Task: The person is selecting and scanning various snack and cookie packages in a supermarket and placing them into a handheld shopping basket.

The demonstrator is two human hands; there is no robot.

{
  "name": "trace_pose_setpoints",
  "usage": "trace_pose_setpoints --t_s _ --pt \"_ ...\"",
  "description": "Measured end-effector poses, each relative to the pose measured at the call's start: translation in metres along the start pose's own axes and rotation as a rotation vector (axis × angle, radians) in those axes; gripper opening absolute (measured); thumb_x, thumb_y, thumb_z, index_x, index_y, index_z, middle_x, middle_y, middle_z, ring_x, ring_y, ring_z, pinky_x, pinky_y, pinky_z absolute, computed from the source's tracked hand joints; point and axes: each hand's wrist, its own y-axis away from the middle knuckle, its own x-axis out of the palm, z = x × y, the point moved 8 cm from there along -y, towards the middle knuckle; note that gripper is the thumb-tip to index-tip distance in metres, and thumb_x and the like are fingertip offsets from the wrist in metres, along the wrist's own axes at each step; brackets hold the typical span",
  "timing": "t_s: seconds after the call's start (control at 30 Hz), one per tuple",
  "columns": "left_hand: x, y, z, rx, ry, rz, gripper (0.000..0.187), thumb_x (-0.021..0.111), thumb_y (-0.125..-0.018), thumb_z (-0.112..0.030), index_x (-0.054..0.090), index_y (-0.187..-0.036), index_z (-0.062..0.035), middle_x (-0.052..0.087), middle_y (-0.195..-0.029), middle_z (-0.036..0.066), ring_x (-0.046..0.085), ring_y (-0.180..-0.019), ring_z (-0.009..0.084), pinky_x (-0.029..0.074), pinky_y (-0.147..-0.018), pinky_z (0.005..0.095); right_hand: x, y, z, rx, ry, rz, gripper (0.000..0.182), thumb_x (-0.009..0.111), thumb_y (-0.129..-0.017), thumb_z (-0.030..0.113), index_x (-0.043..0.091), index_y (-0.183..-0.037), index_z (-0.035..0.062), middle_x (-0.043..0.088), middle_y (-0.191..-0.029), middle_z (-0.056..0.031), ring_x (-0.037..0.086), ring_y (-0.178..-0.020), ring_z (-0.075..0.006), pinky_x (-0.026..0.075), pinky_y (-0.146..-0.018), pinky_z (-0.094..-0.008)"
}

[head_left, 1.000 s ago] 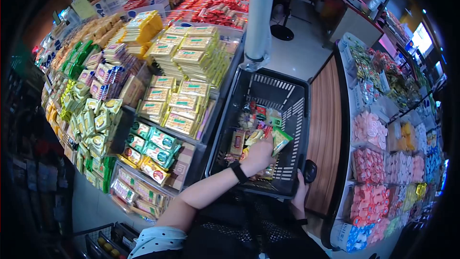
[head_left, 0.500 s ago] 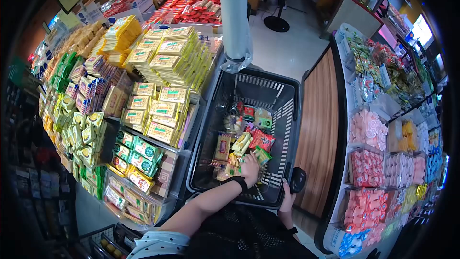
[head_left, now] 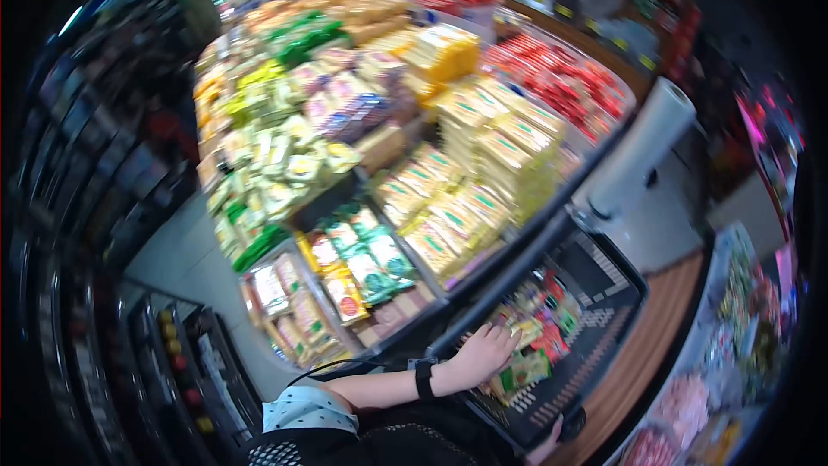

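My left hand (head_left: 485, 355), with a black band at the wrist, reaches over the near left side of a black shopping basket (head_left: 634, 306). Its partly blurred fingers stretch over the snack packets inside and are nearest a yellow packet (head_left: 528, 333). Next to that lie a red packet (head_left: 550, 343) and a green packet (head_left: 528, 368). At the basket's near right corner, my right hand (head_left: 547, 443) grips the rim, its fingers mostly hidden. Close by is a rounded black part (head_left: 571, 425). The frame is smeared by motion.
A tiered display of packaged snacks (head_left: 483, 134) stands left of the basket. A clear plastic bag roll (head_left: 642, 142) rises beyond it. To the right are a wood-panelled counter (head_left: 668, 298) and bagged sweets (head_left: 681, 406). Dark shelving (head_left: 82, 328) lines the far left.
My view has swung left and tilted, so the basket now sits lower right. My left hand has shifted from over the packets towards the basket's left side. My right hand stays at the rim.
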Motion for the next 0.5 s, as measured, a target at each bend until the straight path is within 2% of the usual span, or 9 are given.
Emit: trace_pose_setpoints --t_s 0.03,0.07,0.13,0.2,0.33,0.37,0.4,0.47,0.5 --pt "-0.025 0.014 0.013 -0.010 0.031 -0.141 0.043 0.055 -0.080 -0.023 0.047 -0.114 0.0006 0.053 -0.101 0.011 0.051 -0.096 0.0237 0.040 -0.083 0.0324 -0.067 -0.043 -0.029 -0.300 0.421 0.151 0.040 0.042 -0.091 0.027 0.043 -0.124 0.0037 0.051 -0.120 -0.0124 0.052 -0.101 -0.0279 0.041 -0.091 -0.0380" --pt "-0.050 0.030 0.023 0.006 0.071 -0.278 0.041 0.054 -0.080 -0.021 0.047 -0.114 0.0008 0.052 -0.102 0.011 0.051 -0.096 0.0241 0.040 -0.081 0.0323 -0.133 -0.078 -0.060 -0.661 0.790 0.182 0.043 0.045 -0.090 0.022 0.040 -0.127 -0.0002 0.047 -0.124 -0.0146 0.051 -0.100 -0.0316 0.042 -0.089 -0.0377" --pt "-0.085 0.059 0.054 -0.055 0.158 -0.371 0.041 0.059 -0.075 -0.011 0.048 -0.113 -0.0015 0.051 -0.108 0.013 0.051 -0.098 0.0267 0.043 -0.081 0.0340 -0.052 -0.032 -0.035 -0.106 0.219 0.173 0.050 0.044 -0.088 0.030 0.037 -0.128 0.0009 0.045 -0.126 -0.0163 0.049 -0.103 -0.0344 0.041 -0.089 -0.0414" --pt "-0.124 0.096 0.091 -0.175 0.163 -0.589 0.043 0.062 -0.071 -0.007 0.049 -0.113 -0.0039 0.052 -0.107 0.014 0.053 -0.095 0.0288 0.045 -0.078 0.0362 0.001 0.009 -0.017 0.127 0.108 0.150 0.058 0.043 -0.086 0.039 0.033 -0.130 0.0019 0.042 -0.127 -0.0180 0.046 -0.107 -0.0372 0.040 -0.090 -0.0451" --pt "-0.222 0.182 0.173 -0.507 -0.099 -0.894 0.042 0.064 -0.071 -0.005 0.050 -0.110 -0.0042 0.053 -0.104 0.015 0.053 -0.094 0.0321 0.046 -0.077 0.0369 0.064 0.075 0.003 0.481 0.029 0.108 0.075 0.040 -0.082 0.056 0.027 -0.134 0.0039 0.037 -0.130 -0.0213 0.041 -0.114 -0.0428 0.038 -0.092 -0.0525" --pt "-0.242 0.204 0.198 -0.606 -0.168 -1.003 0.039 0.063 -0.073 -0.007 0.050 -0.109 -0.0041 0.053 -0.104 0.014 0.053 -0.095 0.0321 0.046 -0.077 0.0369 0.091 0.093 0.017 0.422 -0.026 0.176 0.071 0.034 -0.086 0.054 0.029 -0.133 0.0015 0.035 -0.130 -0.0224 0.038 -0.116 -0.0410 0.035 -0.095 -0.0515" --pt "-0.260 0.227 0.225 -0.705 -0.239 -1.110 0.036 0.062 -0.075 -0.009 0.051 -0.108 -0.0041 0.053 -0.103 0.014 0.052 -0.096 0.0321 0.046 -0.077 0.0369 0.104 0.093 0.021 0.358 -0.020 0.186 0.070 0.034 -0.086 0.054 0.029 -0.132 0.0014 0.036 -0.130 -0.0222 0.039 -0.116 -0.0407 0.035 -0.095 -0.0511" --pt "-0.298 0.259 0.286 -0.788 -0.480 -1.084 0.033 0.060 -0.079 -0.015 0.051 -0.108 -0.0033 0.053 -0.105 0.014 0.051 -0.098 0.0321 0.045 -0.078 0.0363 0.115 0.085 0.019 0.259 0.011 0.171 0.068 0.035 -0.086 0.052 0.030 -0.131 0.0012 0.037 -0.128 -0.0217 0.040 -0.114 -0.0399 0.036 -0.093 -0.0502" --pt "-0.305 0.278 0.332 -0.832 -0.439 -1.042 0.034 0.060 -0.079 -0.018 0.051 -0.108 -0.0020 0.054 -0.104 0.014 0.053 -0.095 0.0298 0.046 -0.076 0.0367 0.121 0.081 0.018 0.227 0.022 0.161 0.067 0.035 -0.086 0.051 0.031 -0.131 0.0011 0.037 -0.128 -0.0215 0.040 -0.113 -0.0395 0.036 -0.093 -0.0498"
